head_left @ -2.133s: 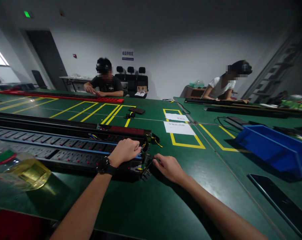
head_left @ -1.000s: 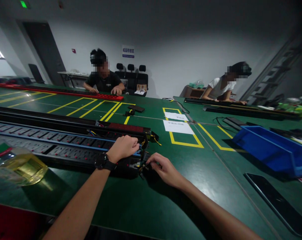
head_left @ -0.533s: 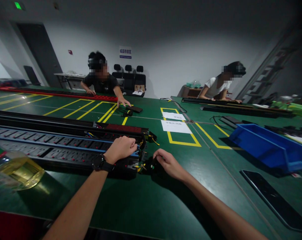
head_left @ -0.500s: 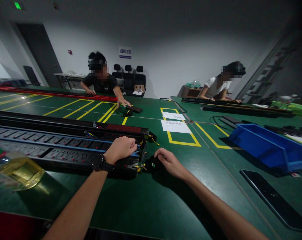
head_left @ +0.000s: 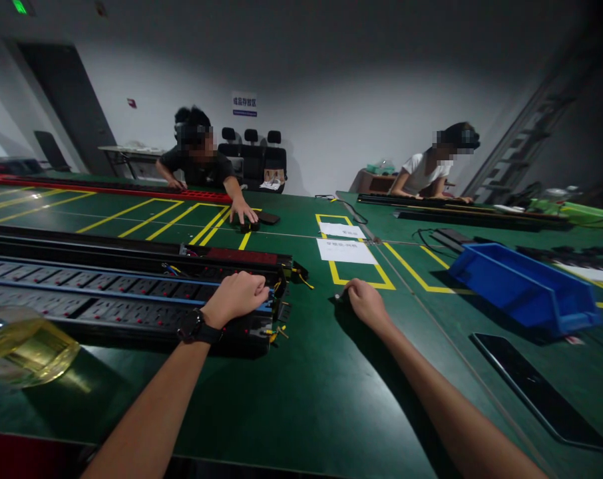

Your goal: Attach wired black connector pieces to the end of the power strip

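My left hand [head_left: 239, 298], with a black watch on the wrist, is curled over the right end of a long power strip [head_left: 146, 286] with rows of sockets, red dots and blue edges. Its fingertips are mostly hidden. Yellow-ended wires [head_left: 276, 332] stick out at the strip's end. To the right, apart from the strip, my right hand [head_left: 367, 305] is low over the green table with its fingers closed. A small, light-tipped dark thing [head_left: 337, 297] shows by its fingertips, too small to name.
A blue bin [head_left: 526, 286] and a phone [head_left: 536, 389] lie at right. A bottle of yellow liquid [head_left: 32, 346] is at left. Paper sheets [head_left: 345, 251] lie ahead on the green table [head_left: 301, 412]. Two people work across it; one person's hand [head_left: 244, 211] touches a dark object.
My right hand has moved right and slightly away from me, off the strip's end, and its fingers look more closed. My left hand stays. The other person's hand has come down on the dark object.
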A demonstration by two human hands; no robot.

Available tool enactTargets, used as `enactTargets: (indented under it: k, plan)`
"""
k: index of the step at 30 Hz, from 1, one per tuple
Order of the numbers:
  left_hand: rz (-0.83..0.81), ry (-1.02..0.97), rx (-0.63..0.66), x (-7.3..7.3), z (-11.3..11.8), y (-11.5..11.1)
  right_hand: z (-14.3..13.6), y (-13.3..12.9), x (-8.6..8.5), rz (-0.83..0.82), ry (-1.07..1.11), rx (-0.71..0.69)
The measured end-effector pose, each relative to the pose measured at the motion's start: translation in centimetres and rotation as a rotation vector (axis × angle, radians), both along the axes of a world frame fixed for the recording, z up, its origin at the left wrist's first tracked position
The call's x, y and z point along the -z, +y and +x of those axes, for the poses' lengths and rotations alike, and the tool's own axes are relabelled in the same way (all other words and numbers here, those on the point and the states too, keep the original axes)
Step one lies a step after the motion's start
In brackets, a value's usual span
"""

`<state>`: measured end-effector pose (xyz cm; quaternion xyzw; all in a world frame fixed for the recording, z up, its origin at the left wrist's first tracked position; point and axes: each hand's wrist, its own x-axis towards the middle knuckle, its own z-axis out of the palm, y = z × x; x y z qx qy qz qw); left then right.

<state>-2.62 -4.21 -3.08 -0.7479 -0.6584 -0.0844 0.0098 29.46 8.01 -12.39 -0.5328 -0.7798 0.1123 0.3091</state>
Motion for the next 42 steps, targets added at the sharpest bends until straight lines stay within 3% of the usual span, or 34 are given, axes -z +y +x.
enactTargets:
  k: [11,16,22,26,29,34,42]
  plan:
    - [0.025,-0.034,0.004,0.2,0.0,-0.1,-1.0,-1.3,0.3,0.121,0.018,0.046]
    - [0.03,-0.015,0.0,0.4,-0.2,0.1,-1.4,-1.8,-0.7,0.102,0.073,0.053]
    - [0.018,0.003,-0.003,0.3,0.0,-0.1,-3.7,-5.3,-3.0,0.231,0.199,-0.21]
    - [0.016,0.004,-0.007,0.2,0.1,-0.1,-6.3,-9.2,-4.0,0.238,0.076,-0.545]
    - [0.025,0.012,-0.016,0.2,0.2,-0.2,-7.6,-11.3,-4.4,0.228,-0.029,-0.701]
    - [0.015,0.003,-0.018,0.0,0.5,-0.4,-8.1,-12.1,-4.3,0.24,-0.111,-0.808]
    - [0.011,-0.001,-0.016,-0.1,0.6,-0.5,-7.9,-11.8,-3.9,0.244,-0.127,-0.846]
